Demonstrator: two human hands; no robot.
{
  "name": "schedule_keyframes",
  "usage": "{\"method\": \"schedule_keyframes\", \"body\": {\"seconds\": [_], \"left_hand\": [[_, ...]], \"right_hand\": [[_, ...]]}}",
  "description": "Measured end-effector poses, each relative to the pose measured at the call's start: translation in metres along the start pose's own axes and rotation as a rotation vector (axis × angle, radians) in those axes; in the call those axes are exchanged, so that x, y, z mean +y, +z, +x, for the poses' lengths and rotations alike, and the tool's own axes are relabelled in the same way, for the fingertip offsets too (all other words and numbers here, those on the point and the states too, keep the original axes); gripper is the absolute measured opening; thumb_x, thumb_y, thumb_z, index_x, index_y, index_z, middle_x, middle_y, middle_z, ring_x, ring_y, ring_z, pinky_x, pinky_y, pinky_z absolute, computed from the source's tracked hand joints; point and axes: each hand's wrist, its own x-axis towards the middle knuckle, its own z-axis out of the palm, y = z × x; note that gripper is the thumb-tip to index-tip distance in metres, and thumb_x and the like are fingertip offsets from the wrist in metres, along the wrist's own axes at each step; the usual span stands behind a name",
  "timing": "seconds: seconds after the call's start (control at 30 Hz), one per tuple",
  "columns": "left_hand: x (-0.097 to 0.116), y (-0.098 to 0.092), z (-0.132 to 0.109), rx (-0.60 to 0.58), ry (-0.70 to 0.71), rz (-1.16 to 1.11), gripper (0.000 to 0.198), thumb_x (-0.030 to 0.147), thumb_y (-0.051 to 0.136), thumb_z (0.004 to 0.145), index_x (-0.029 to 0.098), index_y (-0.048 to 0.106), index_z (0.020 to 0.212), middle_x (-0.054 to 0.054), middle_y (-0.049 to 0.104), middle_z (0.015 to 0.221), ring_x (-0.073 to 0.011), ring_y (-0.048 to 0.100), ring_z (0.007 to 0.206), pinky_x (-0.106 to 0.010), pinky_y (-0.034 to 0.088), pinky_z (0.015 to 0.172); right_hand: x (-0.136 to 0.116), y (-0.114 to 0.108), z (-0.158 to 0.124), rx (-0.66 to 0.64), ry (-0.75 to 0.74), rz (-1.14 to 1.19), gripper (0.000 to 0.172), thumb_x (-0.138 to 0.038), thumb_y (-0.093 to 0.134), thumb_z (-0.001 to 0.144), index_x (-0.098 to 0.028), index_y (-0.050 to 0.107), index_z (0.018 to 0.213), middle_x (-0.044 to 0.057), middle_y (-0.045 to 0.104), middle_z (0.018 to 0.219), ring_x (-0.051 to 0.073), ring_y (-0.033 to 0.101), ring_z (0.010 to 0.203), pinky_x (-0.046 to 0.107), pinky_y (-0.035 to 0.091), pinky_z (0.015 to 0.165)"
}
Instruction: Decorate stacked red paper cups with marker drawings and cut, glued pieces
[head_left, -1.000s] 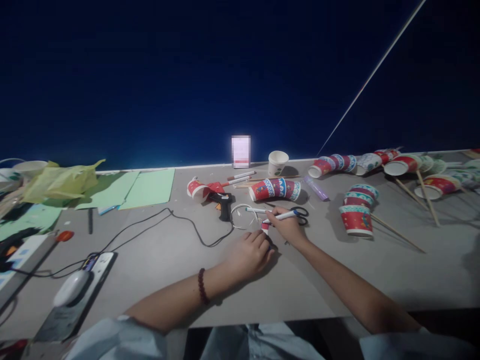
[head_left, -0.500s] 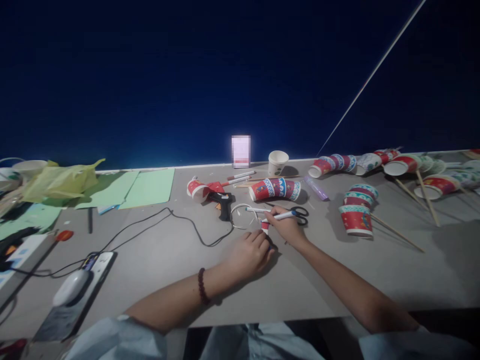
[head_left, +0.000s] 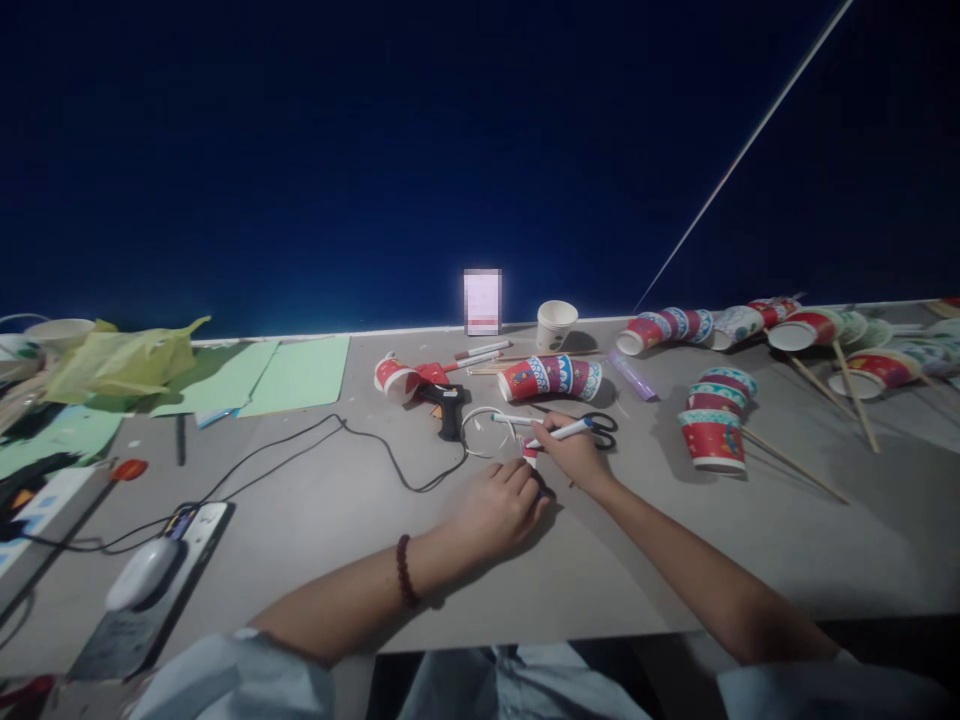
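Note:
My left hand [head_left: 504, 508] rests on the table, fingers curled over a small red-and-white piece [head_left: 529, 454] that looks cut from a paper cup. Most of that piece is hidden under the fingers. In my right hand [head_left: 576, 455] is a white marker with a blue end [head_left: 574, 429], its tip close to the piece. Scissors with black handles [head_left: 604, 430] lie just behind my right hand. Left of it are a curled white strip [head_left: 466, 432] and a second marker [head_left: 510, 419].
A black glue gun [head_left: 451, 412] trails its cord leftward. Behind my hands lie joined patterned cups [head_left: 551, 378] and a standing white cup [head_left: 556, 322]. Cups on a stick [head_left: 712, 440] are to the right. Green sheets [head_left: 304, 378], a yellow bag [head_left: 131, 365] and a power strip [head_left: 52, 520] are left.
My right hand and the marker have shifted very slightly, the tip a little lower. My left hand stays in place.

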Motion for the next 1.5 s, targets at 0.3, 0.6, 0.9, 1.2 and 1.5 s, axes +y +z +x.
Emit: {"method": "schedule_keyframes", "body": {"seconds": [0.3,0.6,0.9,1.2,1.5], "left_hand": [[-0.0003,0.0026,-0.0020,0.002,-0.002,0.019,0.021,0.030,0.043,0.091,0.016,0.056,0.083,-0.012,0.065,0.092,-0.0242,0.061,0.095,-0.037,0.048,0.072],[-0.0007,0.0012,-0.0005,0.025,0.008,0.010,0.020,0.030,0.044,0.091,0.016,0.056,0.083,-0.012,0.066,0.090,-0.0246,0.062,0.096,-0.037,0.049,0.071],[-0.0010,0.0019,-0.0008,0.013,0.001,0.008,0.021,0.030,0.043,0.091,0.016,0.057,0.084,-0.013,0.065,0.090,-0.0242,0.061,0.095,-0.037,0.049,0.071],[-0.0009,0.0026,-0.0013,-0.002,0.000,0.007,0.021,0.031,0.042,0.091,0.016,0.056,0.084,-0.012,0.065,0.091,-0.0240,0.060,0.096,-0.037,0.049,0.073],[-0.0013,0.0021,-0.0012,0.007,0.005,0.014,0.021,0.031,0.042,0.092,0.017,0.056,0.083,-0.012,0.065,0.090,-0.0243,0.061,0.096,-0.037,0.049,0.072]], "right_hand": [[0.0041,-0.0006,0.0014,-0.043,-0.039,-0.019,0.035,-0.040,0.052,0.080,-0.021,0.044,0.052,-0.003,0.046,0.049,0.013,0.041,0.050,0.025,0.034,0.050],[0.0000,-0.0012,0.0008,-0.041,-0.051,-0.024,0.033,-0.038,0.052,0.080,-0.021,0.044,0.052,-0.003,0.045,0.050,0.012,0.040,0.050,0.025,0.033,0.049],[0.0012,-0.0012,0.0018,-0.021,-0.032,-0.026,0.033,-0.038,0.051,0.078,-0.022,0.043,0.050,-0.003,0.045,0.048,0.012,0.039,0.049,0.025,0.033,0.049],[0.0003,0.0000,0.0024,-0.004,-0.020,-0.047,0.033,-0.037,0.051,0.078,-0.022,0.042,0.050,-0.003,0.044,0.046,0.012,0.039,0.047,0.025,0.031,0.047],[0.0041,-0.0011,0.0028,0.044,-0.029,-0.041,0.034,-0.037,0.050,0.078,-0.022,0.039,0.049,-0.004,0.042,0.046,0.013,0.039,0.048,0.026,0.031,0.049]]}}
